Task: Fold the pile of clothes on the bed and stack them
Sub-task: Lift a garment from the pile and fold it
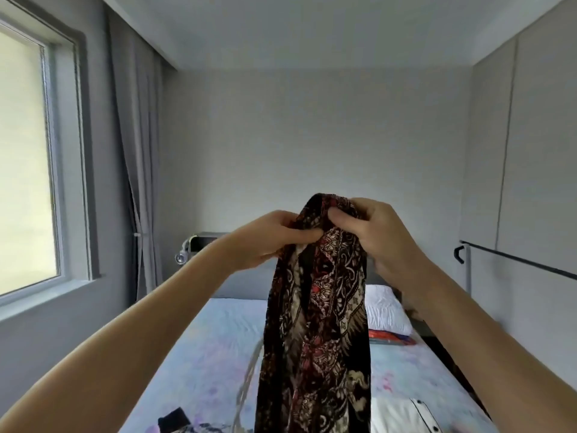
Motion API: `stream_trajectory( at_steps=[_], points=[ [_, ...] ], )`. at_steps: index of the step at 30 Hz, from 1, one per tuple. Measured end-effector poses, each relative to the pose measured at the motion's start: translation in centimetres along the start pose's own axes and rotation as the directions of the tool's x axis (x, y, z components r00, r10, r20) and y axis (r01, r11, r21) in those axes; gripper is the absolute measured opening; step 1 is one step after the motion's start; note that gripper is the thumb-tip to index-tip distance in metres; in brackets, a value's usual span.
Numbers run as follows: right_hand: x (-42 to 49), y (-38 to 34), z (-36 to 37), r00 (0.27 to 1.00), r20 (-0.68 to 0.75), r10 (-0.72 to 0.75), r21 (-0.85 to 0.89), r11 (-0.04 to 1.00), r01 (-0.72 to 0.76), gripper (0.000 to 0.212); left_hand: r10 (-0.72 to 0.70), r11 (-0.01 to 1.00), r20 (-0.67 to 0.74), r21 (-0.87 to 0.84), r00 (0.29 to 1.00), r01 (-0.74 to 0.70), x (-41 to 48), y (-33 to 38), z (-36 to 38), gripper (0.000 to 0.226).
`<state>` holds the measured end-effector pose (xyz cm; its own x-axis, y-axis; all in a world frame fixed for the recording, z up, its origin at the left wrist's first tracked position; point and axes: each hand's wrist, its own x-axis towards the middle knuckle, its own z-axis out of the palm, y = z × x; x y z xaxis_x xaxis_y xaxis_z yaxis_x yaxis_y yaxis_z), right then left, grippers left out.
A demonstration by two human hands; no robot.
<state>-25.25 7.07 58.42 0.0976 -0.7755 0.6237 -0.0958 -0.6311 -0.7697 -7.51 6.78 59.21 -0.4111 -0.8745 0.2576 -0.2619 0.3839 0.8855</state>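
Patterned garment [315, 323]: dark cloth with a red and cream paisley print, held up above the middle of the bed [212, 339]. Its long axis is vertical, with the bunched top edge uppermost and the length hanging straight down past the bottom of the frame.

Left hand [268, 239]: fingers and thumb curled, pinching the top edge from the left.

Right hand [374, 235]: fingers curled over the bunched top from the right.

White garment with dark buttons [406, 414]: lying on the bed's near right.

Pillow [384, 307]: white, at the bed's far right.

Red-orange item [390, 337]: on the bed just in front of the pillow.
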Motion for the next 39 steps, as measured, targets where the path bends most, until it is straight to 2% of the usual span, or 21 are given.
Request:
stream_trajectory(
  at_steps=[3, 6, 8, 10, 12, 14, 16, 18, 20, 22, 23, 25, 27, 29, 33, 35, 37, 39],
  points=[
    [-0.2, -0.6, -0.5, 0.996, -0.061, 0.057, 0.056, 0.997, -0.053, 0.015, -0.012, 0.995, -0.010, 0.101, 1.000, 0.013, -0.2, -3.7, 1.6, 0.023],
    [-0.2, -0.9, -1.0, 0.990, -0.122, 0.068, 0.092, 0.994, -0.057, 0.005, -0.189, 0.953, -0.031, 0.237, 0.981, 0.191, -0.8, -9.1, 5.1, 0.028],
    [-0.2, -1.1, -1.6, 0.979, -0.194, 0.064, 0.081, 0.995, -0.049, 0.015, -0.348, 0.887, -0.074, 0.297, 0.935, 0.354, -1.5, -12.0, 7.2, 0.022],
    [-0.2, -1.3, -1.9, 0.966, -0.254, 0.052, 0.068, 0.997, -0.036, 0.034, -0.466, 0.817, -0.080, 0.343, 0.881, 0.464, -2.0, -13.6, 8.3, 0.018],
    [-0.2, -1.4, -2.3, 0.958, -0.285, 0.040, 0.059, 0.998, -0.025, 0.047, -0.551, 0.793, -0.035, 0.291, 0.834, 0.536, -2.4, -14.0, 9.0, 0.018],
    [-0.3, -1.4, -2.7, 0.951, -0.305, 0.049, 0.065, 0.997, -0.030, 0.055, -0.604, 0.769, -0.036, 0.240, 0.797, 0.593, -2.3, -14.4, 9.1, 0.029],
    [-0.3, -1.0, -3.4, 0.941, -0.328, 0.082, 0.064, 0.996, -0.064, 0.046, -0.674, 0.734, -0.013, 0.097, 0.738, 0.672, -2.4, -14.7, 9.3, 0.034],
    [-0.4, -0.7, -4.0, 0.919, -0.379, 0.107, 0.014, 0.994, -0.110, 0.017, -0.705, 0.674, 0.037, -0.275, 0.708, 0.686, -2.5, -14.8, 9.0, 0.031],
    [-0.9, 0.1, -5.0, 0.908, -0.396, 0.134, -0.050, 0.985, -0.167, 0.024, -0.682, 0.570, 0.006, -0.623, 0.731, 0.537, -2.2, -14.4, 7.7, 0.030],
    [-1.6, 0.9, -5.8, 0.913, -0.375, 0.162, -0.131, 0.965, -0.225, 0.032, -0.665, 0.480, -0.032, -0.783, 0.746, 0.394, -1.6, -14.1, 5.3, 0.033],
    [-1.9, 1.4, -6.1, 0.916, -0.354, 0.187, -0.183, 0.947, -0.264, 0.033, -0.664, 0.466, -0.050, -0.808, 0.746, 0.360, -1.2, -13.9, 4.0, 0.032],
    [-2.7, 2.9, -6.9, 0.907, -0.319, 0.273, -0.274, 0.890, -0.364, 0.028, -0.658, 0.507, -0.088, -0.786, 0.748, 0.354, -0.8, -13.3, 1.9, 0.027],
    [-3.7, 4.6, -7.4, 0.877, -0.311, 0.368, -0.340, 0.818, -0.464, 0.014, -0.646, 0.527, -0.145, -0.795, 0.749, 0.300, -0.4, -12.3, 0.4, 0.025],
    [-4.6, 6.4, -7.5, 0.844, -0.318, 0.433, -0.377, 0.759, -0.531, 0.017, -0.629, 0.560, -0.214, -0.792, 0.748, 0.244, 0.0, -10.8, -0.7, 0.026],
    [-5.5, 8.9, -7.5, 0.820, -0.352, 0.452, -0.316, 0.767, -0.558, 0.022, -0.528, 0.641, -0.228, -0.739, 0.818, 0.208, -0.3, -8.3, -1.8, 0.017],
    [-5.4, 9.5, -7.8, 0.830, -0.373, 0.414, -0.333, 0.776, -0.536, 0.022, -0.497, 0.675, -0.223, -0.706, 0.839, 0.213, -0.6, -7.8, -2.1, 0.013],
    [-5.3, 9.5, -8.2, 0.865, -0.358, 0.351, -0.409, 0.774, -0.484, 0.019, -0.453, 0.781, -0.305, -0.589, 0.838, 0.209, -0.8, -8.0, -2.4, 0.016],
    [-5.2, 8.8, -8.7, 0.898, -0.301, 0.322, -0.451, 0.781, -0.432, 0.010, -0.281, 0.955, -0.511, -0.232, 0.812, 0.184, -0.8, -9.1, -3.3, 0.022]
  ],
)
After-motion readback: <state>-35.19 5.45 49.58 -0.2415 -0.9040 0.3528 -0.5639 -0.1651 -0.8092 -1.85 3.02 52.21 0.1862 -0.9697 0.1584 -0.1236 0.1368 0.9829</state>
